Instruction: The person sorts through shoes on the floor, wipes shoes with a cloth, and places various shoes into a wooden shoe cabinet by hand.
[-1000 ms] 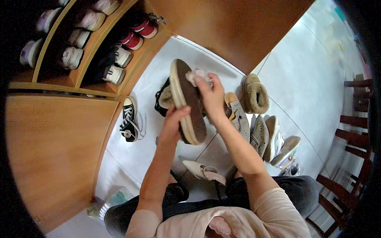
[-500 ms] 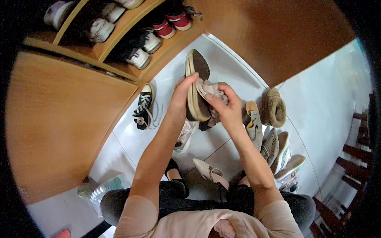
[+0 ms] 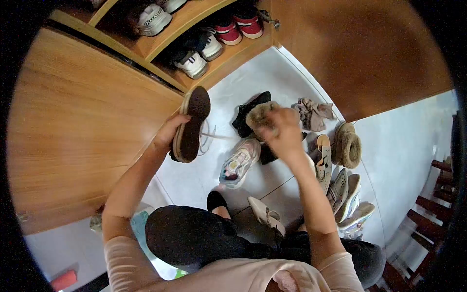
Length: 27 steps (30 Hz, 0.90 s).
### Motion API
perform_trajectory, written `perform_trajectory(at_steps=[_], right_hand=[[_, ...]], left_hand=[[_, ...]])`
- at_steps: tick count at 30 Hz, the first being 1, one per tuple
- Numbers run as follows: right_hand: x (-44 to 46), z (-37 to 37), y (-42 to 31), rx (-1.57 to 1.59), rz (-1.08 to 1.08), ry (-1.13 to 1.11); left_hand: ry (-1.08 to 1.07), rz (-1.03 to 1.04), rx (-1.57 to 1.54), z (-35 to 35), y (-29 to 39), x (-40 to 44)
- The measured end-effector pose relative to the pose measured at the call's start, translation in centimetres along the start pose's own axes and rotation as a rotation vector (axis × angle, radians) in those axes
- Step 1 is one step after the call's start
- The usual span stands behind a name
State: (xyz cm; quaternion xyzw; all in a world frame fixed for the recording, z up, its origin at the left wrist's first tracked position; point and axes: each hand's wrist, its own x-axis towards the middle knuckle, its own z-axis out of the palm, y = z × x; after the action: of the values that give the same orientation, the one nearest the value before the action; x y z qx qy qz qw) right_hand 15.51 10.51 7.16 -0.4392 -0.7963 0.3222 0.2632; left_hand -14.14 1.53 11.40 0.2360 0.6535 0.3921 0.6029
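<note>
cloth (image 3: pixel 315 115) moved to floor (image 3: pixel 245 69); right hand (image 3: pixel 284 134) blurred, grip cannot be told; left hand (image 3: pixel 167 134) clasps shoe (image 3: pixel 197 114); one-sided hold could slip.

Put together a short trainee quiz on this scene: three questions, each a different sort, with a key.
1. Which of the person's hands grips the brown-soled shoe?
2. True or false: the crumpled cloth is held against that shoe's sole.
3. How many red shoes show on the cabinet shelf?

Key:
1. The left hand.
2. False; the cloth lies on the floor, apart from the shoe.
3. Two, side by side.
</note>
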Motion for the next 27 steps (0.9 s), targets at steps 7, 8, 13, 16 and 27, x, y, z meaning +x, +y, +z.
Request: perform_trajectory(at_steps=[7,8,13,16,27], right_hand=[[-2.5,5.3,-2.4,-0.158,-0.070,-0.357],[-2.7,5.6,-2.7,-0.132,-0.024,-0.437],[-2.9,8.3,-2.9,-0.035,0.016,-0.620],[-3.1,9.4,-3.0,0.065,-0.027,-0.510],[-3.7,10.8,-3.1,0.065,0.040,-0.662]], left_hand=[[0.372,0.131,0.140,-7.9,-12.4,8.5],[0.378,0.129,0.132,-7.7,-13.3,8.6],[0.313,0.106,0.055,-6.4,-11.0,6.3],[0.056,0.098,0.021,-5.9,-10.6,5.2],[0.303,0.072,-0.401,-4.4,-14.7,4.7]])
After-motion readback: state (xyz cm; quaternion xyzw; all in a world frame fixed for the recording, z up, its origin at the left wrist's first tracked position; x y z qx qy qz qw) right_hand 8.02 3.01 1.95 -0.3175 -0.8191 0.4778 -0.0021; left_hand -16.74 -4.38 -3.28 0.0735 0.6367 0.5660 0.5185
